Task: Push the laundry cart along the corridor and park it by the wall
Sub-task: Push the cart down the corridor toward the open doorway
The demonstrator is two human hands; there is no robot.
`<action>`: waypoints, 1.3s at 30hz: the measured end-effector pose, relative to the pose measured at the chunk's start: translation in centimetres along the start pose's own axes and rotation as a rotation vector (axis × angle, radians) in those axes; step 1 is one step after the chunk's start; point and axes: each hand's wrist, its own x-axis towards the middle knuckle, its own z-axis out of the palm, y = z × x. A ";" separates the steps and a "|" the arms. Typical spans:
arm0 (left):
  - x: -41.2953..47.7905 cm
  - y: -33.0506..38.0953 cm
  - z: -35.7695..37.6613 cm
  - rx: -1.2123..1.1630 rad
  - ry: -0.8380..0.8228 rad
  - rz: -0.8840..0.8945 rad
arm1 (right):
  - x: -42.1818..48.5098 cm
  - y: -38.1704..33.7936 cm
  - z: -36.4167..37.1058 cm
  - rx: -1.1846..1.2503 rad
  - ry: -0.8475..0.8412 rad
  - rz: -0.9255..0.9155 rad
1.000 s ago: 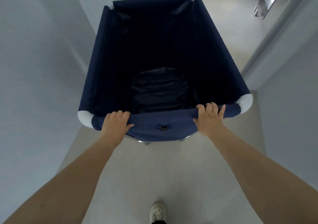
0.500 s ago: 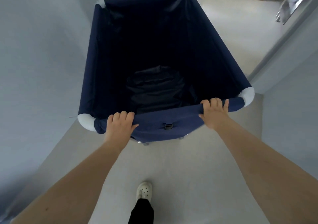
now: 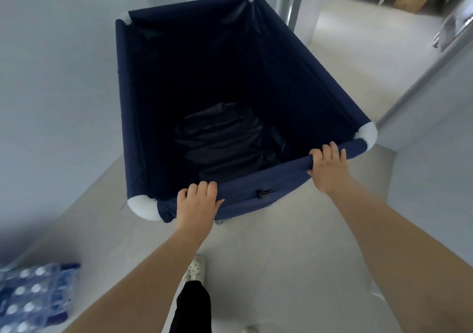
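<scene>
A laundry cart (image 3: 314,82) of navy fabric with white corner caps fills the middle of the view, angled so its far end points toward the left wall (image 3: 56,82). Dark folded cloth (image 3: 225,140) lies at its bottom. My left hand (image 3: 197,204) grips the near rim close to the left white corner. My right hand (image 3: 327,166) grips the same rim near the right corner. Both arms are stretched forward.
A pack of water bottles (image 3: 33,299) in blue wrap lies on the floor at lower left by the wall. A doorway with a metal frame (image 3: 291,2) opens ahead on the right. A wall corner (image 3: 419,133) stands close to the cart's right side. My white shoe (image 3: 195,268) steps forward.
The cart has swung left, its far end nearer the left wall. The view has turned, bringing the water bottle pack into sight. Both hands keep their grip on the rim.
</scene>
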 end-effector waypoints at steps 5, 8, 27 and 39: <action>0.8 0.4 -0.1 0.005 -0.031 -0.052 | 1.4 -0.8 -0.4 -0.009 0.028 -0.009; 2.0 -0.2 0.1 -0.003 -0.038 -0.063 | 2.7 -1.3 -0.6 -0.010 0.041 -0.012; 17.8 -12.1 5.9 -0.004 -0.056 0.035 | 16.3 -9.1 -3.3 0.030 0.056 0.106; 24.6 -16.6 8.7 -0.030 -0.058 0.151 | 22.8 -11.7 -5.6 -0.049 -0.005 0.142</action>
